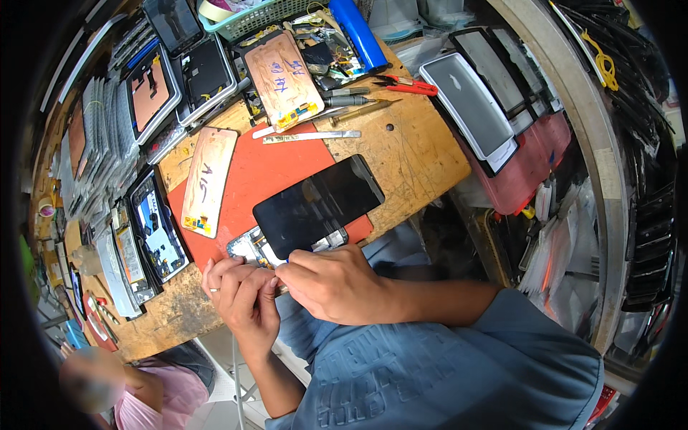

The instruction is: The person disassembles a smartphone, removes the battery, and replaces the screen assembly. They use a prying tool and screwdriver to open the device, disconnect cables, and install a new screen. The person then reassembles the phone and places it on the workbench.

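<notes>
A black phone screen (319, 204) lies slanted over an opened phone body (247, 246), whose inner parts show at its lower left and lower right. At the near edge of that body, my left hand (244, 297) has its fingers curled, with a ring on one of them. Against it my right hand (333, 285) is closed in a pinch, fingertips meeting those of the left. Whatever the two hands pinch is hidden by the fingers. Under the phone is a red mat (269, 161) on a wooden bench (419, 154).
Copper-coloured phone panels (208, 179) lie left and beyond. Metal tweezers (312, 137), a screwdriver (362, 112) and red-handled pliers (407, 84) rest at the back. Another opened phone (158, 228) stands left. Framed glass panels (467, 106) are at right. A person in pink (168, 394) sits lower left.
</notes>
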The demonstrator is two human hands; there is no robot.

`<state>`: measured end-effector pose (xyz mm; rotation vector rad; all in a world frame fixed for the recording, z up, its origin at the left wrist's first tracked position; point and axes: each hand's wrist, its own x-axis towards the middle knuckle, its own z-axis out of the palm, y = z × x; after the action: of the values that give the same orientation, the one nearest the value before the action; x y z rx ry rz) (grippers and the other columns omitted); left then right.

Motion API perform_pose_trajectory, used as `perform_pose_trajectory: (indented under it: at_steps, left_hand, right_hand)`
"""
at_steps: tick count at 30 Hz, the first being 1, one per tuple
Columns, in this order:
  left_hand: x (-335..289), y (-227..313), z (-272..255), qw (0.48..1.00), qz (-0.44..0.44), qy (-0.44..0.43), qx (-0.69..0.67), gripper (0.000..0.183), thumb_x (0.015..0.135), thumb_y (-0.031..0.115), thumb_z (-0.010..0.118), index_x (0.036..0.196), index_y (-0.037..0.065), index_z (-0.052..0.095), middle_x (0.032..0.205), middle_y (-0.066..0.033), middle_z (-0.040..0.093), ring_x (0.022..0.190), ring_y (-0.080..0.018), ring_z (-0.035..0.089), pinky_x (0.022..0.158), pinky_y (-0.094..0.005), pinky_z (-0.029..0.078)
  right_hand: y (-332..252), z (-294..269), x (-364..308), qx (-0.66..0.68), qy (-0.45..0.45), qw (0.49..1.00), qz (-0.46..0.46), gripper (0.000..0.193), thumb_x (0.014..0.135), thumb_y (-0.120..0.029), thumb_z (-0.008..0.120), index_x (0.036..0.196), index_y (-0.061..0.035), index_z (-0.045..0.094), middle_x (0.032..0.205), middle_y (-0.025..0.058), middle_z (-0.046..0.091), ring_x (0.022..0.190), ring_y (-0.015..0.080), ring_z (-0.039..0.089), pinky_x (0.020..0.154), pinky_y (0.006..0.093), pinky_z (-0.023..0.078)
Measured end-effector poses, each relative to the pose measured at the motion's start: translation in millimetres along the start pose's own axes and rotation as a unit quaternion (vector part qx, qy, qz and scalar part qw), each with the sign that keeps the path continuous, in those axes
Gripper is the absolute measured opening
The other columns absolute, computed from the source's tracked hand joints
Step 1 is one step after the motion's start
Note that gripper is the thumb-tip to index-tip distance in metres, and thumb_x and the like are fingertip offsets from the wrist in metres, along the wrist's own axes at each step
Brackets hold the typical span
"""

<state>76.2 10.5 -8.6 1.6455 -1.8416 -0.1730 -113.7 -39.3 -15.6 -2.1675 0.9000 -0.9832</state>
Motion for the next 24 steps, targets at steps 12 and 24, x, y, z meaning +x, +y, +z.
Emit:
perform_pose_trajectory:
  at_steps: [12,24]
  left_hand:
    - [-0.6,1.3,-0.6,1.0,-0.013,-0.002,-0.003,0.007,0.09,0.015,0.083,0.09,0.011,0.077,0.094,-0.0038,0.07,0.113,-0.0316,0.065,0.121,-0.0569,0.037]
    - [-0.3,0.9,-0.5,1.0,-0.011,0.002,-0.009,0.008,0.09,0.014,0.083,0.09,0.01,0.077,0.093,-0.005,0.07,0.114,-0.0326,0.065,0.121,-0.0575,0.036]
  right_hand:
    - [0.5,4.2,-2.9,-0.017,0.004,1.0,0.0,0.016,0.084,-0.009,0.078,0.093,-0.0063,0.064,0.087,0.0074,0.062,0.065,0.0225,0.072,0.053,0.0385,0.053]
    - [2.4,6.3,-4.2,-0.003,0.01,1.0,-0.005,0.015,0.085,-0.01,0.077,0.095,-0.0065,0.066,0.089,0.0077,0.064,0.067,0.0227,0.073,0.056,0.0384,0.054]
